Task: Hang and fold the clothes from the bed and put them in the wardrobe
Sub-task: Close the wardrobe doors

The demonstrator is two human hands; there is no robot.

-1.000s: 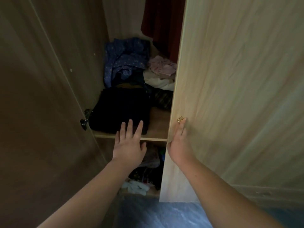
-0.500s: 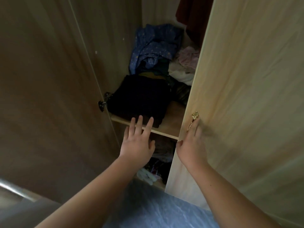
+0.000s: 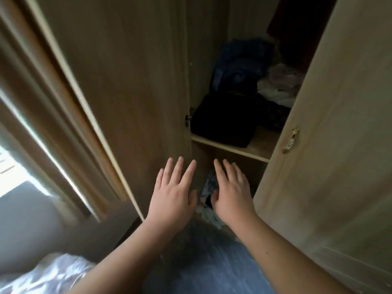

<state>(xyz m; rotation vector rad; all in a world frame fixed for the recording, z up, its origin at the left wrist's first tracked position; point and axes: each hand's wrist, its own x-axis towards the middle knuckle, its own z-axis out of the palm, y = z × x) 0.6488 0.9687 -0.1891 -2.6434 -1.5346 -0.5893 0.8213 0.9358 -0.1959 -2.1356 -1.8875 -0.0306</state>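
Wardrobe [image 3: 350,102]: pale wood-grain board, flat stiff doors, right door ajar with small brass handle [image 3: 291,141].
Shelf [image 3: 261,145]: bare plank edge, holds clothes.
Black folded garment [image 3: 222,122]: on shelf front; likely soft, light, limp; best lifted from beneath fold.
Blue garment [image 3: 239,66]: crumpled behind.
Left hand [image 3: 172,198], right hand [image 3: 232,194]: flat, fingers spread, holding nothing, below shelf.

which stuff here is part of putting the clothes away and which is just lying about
Part of the job:
- wardrobe shelf
- folded black garment on that shelf
- blue clothes piled behind it
- pale clothes to the right
- wardrobe door with its gold handle
- left hand and right hand, both empty

Just lying about:
- curtain
- window
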